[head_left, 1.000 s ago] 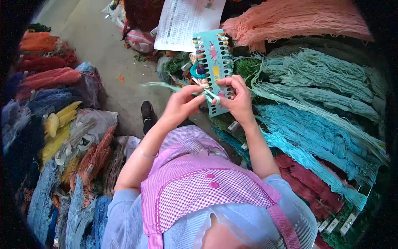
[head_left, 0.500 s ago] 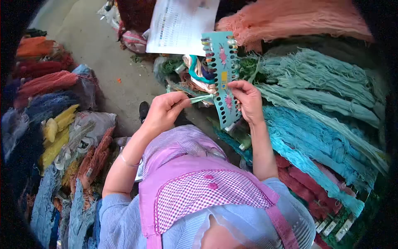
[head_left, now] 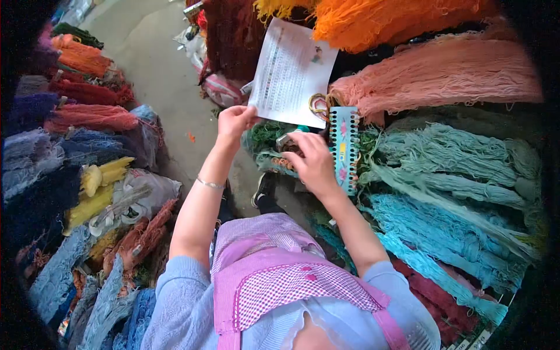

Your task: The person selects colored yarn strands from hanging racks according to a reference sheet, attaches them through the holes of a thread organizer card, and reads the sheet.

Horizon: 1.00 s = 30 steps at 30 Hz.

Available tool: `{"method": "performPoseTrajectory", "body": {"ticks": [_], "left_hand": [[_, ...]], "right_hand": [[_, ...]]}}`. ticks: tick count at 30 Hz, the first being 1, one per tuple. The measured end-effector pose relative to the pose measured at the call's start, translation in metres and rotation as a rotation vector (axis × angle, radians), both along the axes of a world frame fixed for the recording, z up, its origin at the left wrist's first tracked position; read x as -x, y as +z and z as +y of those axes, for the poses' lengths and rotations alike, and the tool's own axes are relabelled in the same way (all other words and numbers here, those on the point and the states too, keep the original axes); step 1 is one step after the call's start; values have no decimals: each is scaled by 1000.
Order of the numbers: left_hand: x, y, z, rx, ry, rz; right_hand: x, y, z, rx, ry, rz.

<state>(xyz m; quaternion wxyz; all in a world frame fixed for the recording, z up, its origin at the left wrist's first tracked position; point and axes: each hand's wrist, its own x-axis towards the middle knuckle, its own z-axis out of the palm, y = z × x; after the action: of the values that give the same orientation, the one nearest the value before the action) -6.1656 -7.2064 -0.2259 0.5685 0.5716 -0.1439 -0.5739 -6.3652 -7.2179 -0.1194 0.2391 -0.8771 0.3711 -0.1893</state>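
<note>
My left hand [head_left: 234,123] pinches the lower left corner of a white printed sheet [head_left: 291,70], which carries rows of small marks and a little picture. My right hand [head_left: 315,160] is just below the sheet, fingers bent and thumb apart, with nothing visible between them. Right beside it, a light blue thread card [head_left: 344,154] with punched holes along both edges and pink flower prints lies against the yarn. Looped brown and pink threads [head_left: 318,105] show at the card's upper left, over the sheet's edge.
Salmon [head_left: 437,73], orange [head_left: 396,20], pale green [head_left: 449,151] and turquoise [head_left: 443,227] yarn hanks are piled on the right. Red [head_left: 87,116], yellow [head_left: 96,192] and blue [head_left: 52,280] hanks line the left. A concrete floor [head_left: 157,64] runs between.
My left hand has let go of the pale green thread and moved up to the sheet. My right hand has released the thread card, now lying to its right. The view has shifted.
</note>
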Motion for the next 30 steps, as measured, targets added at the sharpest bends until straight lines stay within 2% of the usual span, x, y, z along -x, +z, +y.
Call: {"method": "performPoseTrajectory", "body": {"ticks": [1, 4, 7, 8, 10, 11, 13, 16, 18, 20, 22, 26, 28, 30], "left_hand": [[1, 5, 3, 9, -1, -26], [8, 18, 26, -53, 2, 17], [16, 17, 48, -33, 68, 136], [16, 15, 53, -29, 93, 174], [14, 6, 60, -20, 100, 289], [15, 5, 64, 21, 117, 369], [16, 19, 61, -36, 155, 366], [17, 21, 59, -5, 169, 409], [17, 27, 60, 7, 180, 423], [14, 23, 60, 0, 152, 445], [16, 27, 60, -6, 162, 454], [14, 33, 64, -26, 175, 478], [14, 32, 65, -26, 172, 481], [14, 32, 65, -52, 164, 495]], "right_hand": [[-12, -2, 0, -110, -26, -43], [-32, -5, -5, 109, 67, -47], [-37, -10, -2, 117, 96, 26], [-41, 2, 3, -4, 112, -13], [-47, 53, 18, -427, 167, -216], [-50, 82, 27, -571, 270, -363], [-48, 142, 25, -789, 702, -530], [-48, 175, 42, -960, 987, -818], [-45, 193, 45, -875, 950, -802], [-61, 204, 30, -893, 1033, -738], [-57, 185, 28, -650, 785, -581], [-40, 111, 25, -177, 311, -274], [-24, 49, 1, 111, 236, 13], [-17, 15, -9, 267, 204, 92]]}}
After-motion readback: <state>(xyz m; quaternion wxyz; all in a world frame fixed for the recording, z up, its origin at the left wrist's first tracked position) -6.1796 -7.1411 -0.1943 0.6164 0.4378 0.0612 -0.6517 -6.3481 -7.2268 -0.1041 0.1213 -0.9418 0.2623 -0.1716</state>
